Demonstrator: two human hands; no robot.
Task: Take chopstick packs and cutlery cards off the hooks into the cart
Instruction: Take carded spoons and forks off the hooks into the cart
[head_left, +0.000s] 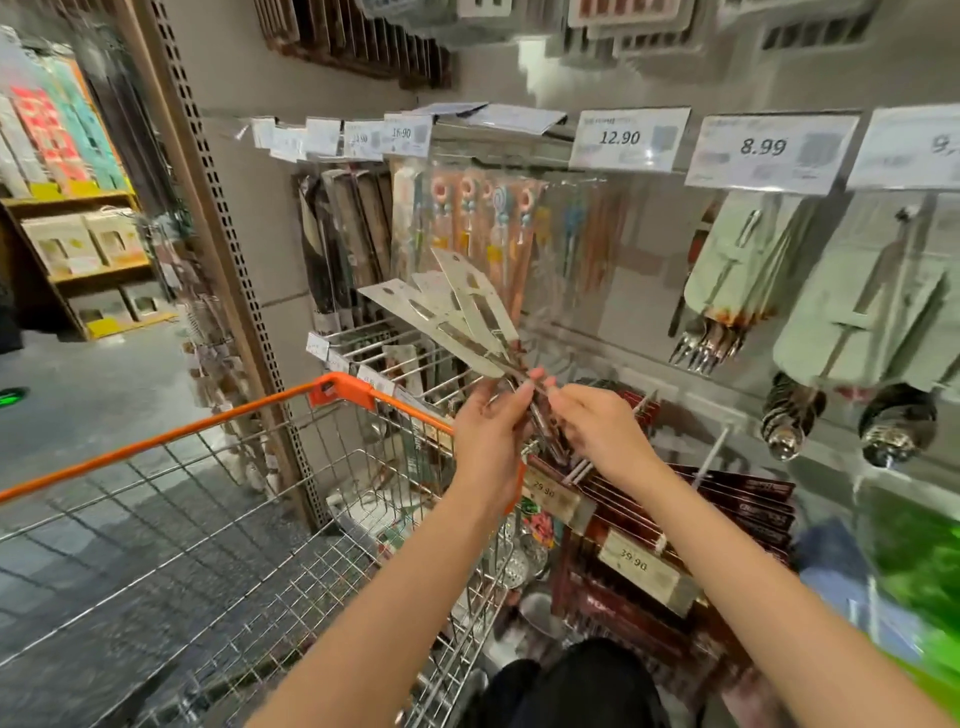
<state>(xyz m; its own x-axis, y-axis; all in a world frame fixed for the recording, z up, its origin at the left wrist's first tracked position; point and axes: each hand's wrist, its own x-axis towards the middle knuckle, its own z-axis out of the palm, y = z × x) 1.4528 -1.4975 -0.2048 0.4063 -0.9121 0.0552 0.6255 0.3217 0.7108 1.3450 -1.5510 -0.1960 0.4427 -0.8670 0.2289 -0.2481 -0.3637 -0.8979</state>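
Shop aisle, grey hook wall ahead of me, price tags along a rail; the 12.90 tag is my landmark. Below and left of that tag hang clear chopstick packs with coloured toppers, still on their hooks. Right of it, pale green cutlery cards with forks showing at the bottom edge. Well below the tag, dark red packs on lower hooks, labelled 29.90 and 39.90.

Step in hand, as I judge it: a bundle is off the hook and being gathered before it goes in the cart. The fan of cutlery cards, grey and splayed out, stands up below and left of the 12.90 tag, free of the wall, above the cart's far corner.

My left hand has fingers curled round the lower ends of the fan, thumb side up. My right hand pinches the same ends from the other side, fingers closed on them. Both touch the bundle; the two hands sit just beside each other.

The cart, orange-rimmed wire, sits low and left of the tag; its basket floor looks bare where I can see it.

Next move probably calls for squaring the splayed cards, then swinging down-left over the rim and letting go. Risk: loose cards sliding out of the fan.
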